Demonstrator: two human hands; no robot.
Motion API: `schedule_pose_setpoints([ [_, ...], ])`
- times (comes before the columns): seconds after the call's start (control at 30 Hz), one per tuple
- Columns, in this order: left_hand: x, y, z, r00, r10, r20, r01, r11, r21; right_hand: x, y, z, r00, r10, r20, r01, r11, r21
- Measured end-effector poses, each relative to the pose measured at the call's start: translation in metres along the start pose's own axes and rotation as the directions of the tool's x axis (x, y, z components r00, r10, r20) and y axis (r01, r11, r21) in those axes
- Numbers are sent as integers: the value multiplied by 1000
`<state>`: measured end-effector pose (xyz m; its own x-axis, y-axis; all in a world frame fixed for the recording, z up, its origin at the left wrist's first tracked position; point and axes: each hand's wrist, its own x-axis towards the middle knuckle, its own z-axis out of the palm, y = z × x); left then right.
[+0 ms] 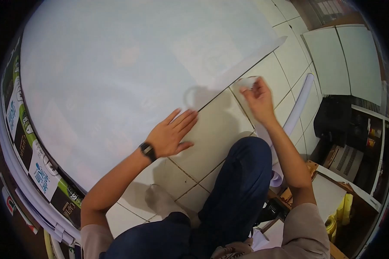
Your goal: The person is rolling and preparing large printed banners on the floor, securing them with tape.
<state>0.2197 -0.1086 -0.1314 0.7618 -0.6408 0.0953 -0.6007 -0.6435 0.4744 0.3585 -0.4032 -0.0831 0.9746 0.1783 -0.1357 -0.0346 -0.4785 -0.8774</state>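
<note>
A large white sheet (116,81), like the back of a printed banner with faint marks showing through, lies spread over the tiled floor. My left hand (173,136) rests flat on its near edge, thumb apart and a dark watch on the wrist. Fingertips reach a thin dark line (236,80) along that edge. Raised off the sheet's edge, my right hand (258,98) pinches a small whitish roll (249,83), apparently tape, blurred by motion. A ring-shaped shadow falls on the sheet to its left.
Printed banner material (40,171) and long white rolls (9,136) line the left side. Another white roll (298,103) lies right of my arm. Beyond it stand pale cabinet doors (343,61), a black box (332,121) and an open wooden drawer (353,223) with yellow items.
</note>
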Motion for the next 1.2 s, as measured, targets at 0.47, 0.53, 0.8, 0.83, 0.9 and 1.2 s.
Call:
schedule_pose_setpoints([
  [0.47, 131, -14, 31, 997, 50, -52, -49, 999, 21, 12, 1, 49, 985, -106, 139, 129, 977, -172],
  [0.53, 124, -9, 26, 996, 84, -17, -81, 989, 124, 16, 13, 51, 993, -121, 3, 119, 970, -213],
  [0.8, -30, 9, 2, 995, -57, 84, 61, 997, -48, 191, 63, -36, 819, -8, -574, -290, 857, -425],
  [0.83, -57, 13, -4, 986, -84, 144, 89, 996, -25, 214, 64, -47, 788, 31, -615, -345, 850, -399],
  [0.9, -113, 19, -16, 964, -127, 235, 129, 992, 7, 246, 70, -64, 738, 62, -673, -412, 830, -376],
  [1.2, -258, 26, -17, 914, -257, 313, 205, 960, 191, 274, 105, -78, 701, -75, -709, -390, 793, -469],
])
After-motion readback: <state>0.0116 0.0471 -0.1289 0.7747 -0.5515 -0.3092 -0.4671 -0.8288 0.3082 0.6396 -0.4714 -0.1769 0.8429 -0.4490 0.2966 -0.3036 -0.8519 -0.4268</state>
